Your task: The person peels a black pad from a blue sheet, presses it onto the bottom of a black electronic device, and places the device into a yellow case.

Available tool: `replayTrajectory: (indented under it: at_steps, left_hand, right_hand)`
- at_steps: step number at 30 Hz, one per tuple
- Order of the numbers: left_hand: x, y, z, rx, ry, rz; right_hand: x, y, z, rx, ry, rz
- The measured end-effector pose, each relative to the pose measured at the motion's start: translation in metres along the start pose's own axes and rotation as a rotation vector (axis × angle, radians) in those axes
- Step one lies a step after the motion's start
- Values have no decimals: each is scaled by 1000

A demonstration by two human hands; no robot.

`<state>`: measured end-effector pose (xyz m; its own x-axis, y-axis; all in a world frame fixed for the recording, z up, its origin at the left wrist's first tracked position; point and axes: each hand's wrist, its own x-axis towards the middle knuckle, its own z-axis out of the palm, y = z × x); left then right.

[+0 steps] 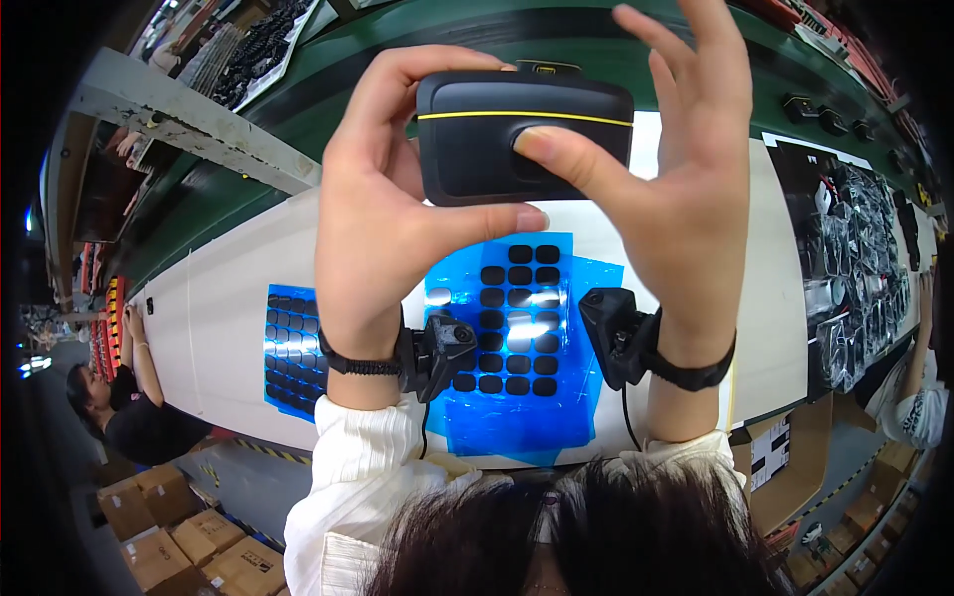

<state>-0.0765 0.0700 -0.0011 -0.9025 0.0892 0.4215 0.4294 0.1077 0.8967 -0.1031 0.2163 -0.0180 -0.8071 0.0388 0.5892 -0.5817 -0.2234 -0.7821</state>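
A black, rounded box-shaped device with a thin yellow stripe is held up above the table. My left hand grips its left end, the thumb along the lower edge and the fingers partly hidden behind it. With its thumb, my right hand presses on a dark rounded patch in the middle of the device's face; its other fingers are stretched out and spread. Below lies a blue film sheet bearing several black rounded-square pads, with bare places among them. To its left is a second blue sheet, filled with similar pads.
A green conveyor belt runs behind the white table. Bagged black parts are piled at right, with black devices on the belt beyond. A metal post stands at left. A person sits at the far left.
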Motion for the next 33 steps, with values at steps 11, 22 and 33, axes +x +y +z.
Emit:
replayTrajectory:
  at_steps: [11,22,33]
  left_hand:
    - [3,-12,0,-176,-76,-66]
    - [16,-40,-2,-266,-175,-355]
    - [96,-141,78,299,-205,-49]
  right_hand:
    - [5,-4,-25,82,-262,466]
    - [9,6,-28,-316,-182,351]
    - [23,8,-123,-387,365,-27]
